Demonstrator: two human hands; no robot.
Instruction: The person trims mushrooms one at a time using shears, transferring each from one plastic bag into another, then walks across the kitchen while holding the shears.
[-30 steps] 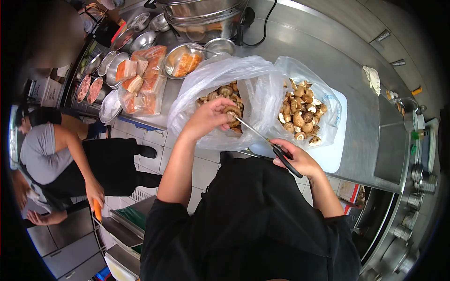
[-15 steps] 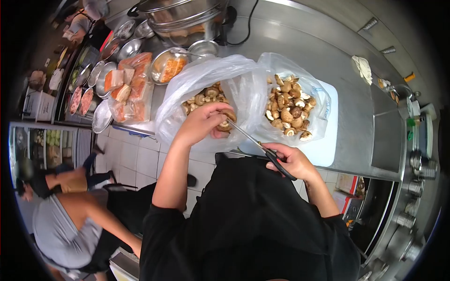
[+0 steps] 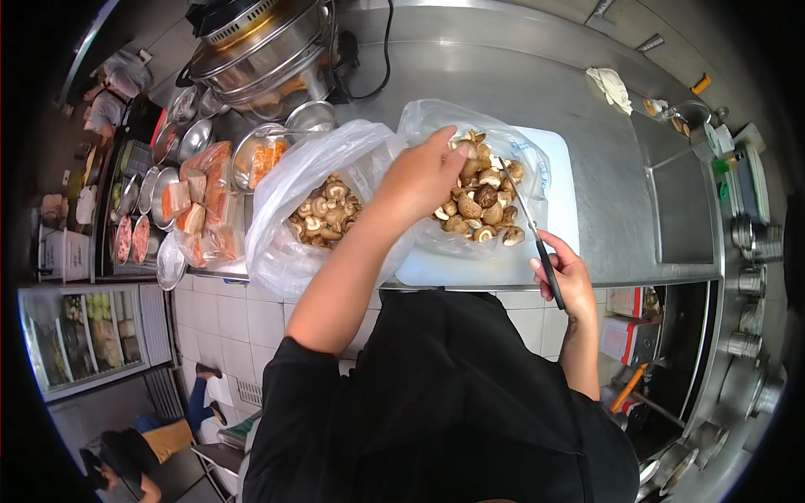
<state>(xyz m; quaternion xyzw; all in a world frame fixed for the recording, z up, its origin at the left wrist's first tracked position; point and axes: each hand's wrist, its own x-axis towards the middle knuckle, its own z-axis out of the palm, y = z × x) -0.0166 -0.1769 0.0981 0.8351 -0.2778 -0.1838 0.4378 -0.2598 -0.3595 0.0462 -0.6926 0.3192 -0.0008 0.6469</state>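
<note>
Left hand at the mouth of the right bag, fingers curled down onto its mushrooms; whether they grip one cannot be told. Right hand closed around scissors, blades pointing into the same bag on the desk. Risk: the tips, being so close, may nick the fingers or pierce the film.

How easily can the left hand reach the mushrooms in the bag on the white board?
Likely yes: the left hand is over the open bag, by the mushrooms; the scissors are aside.
</note>
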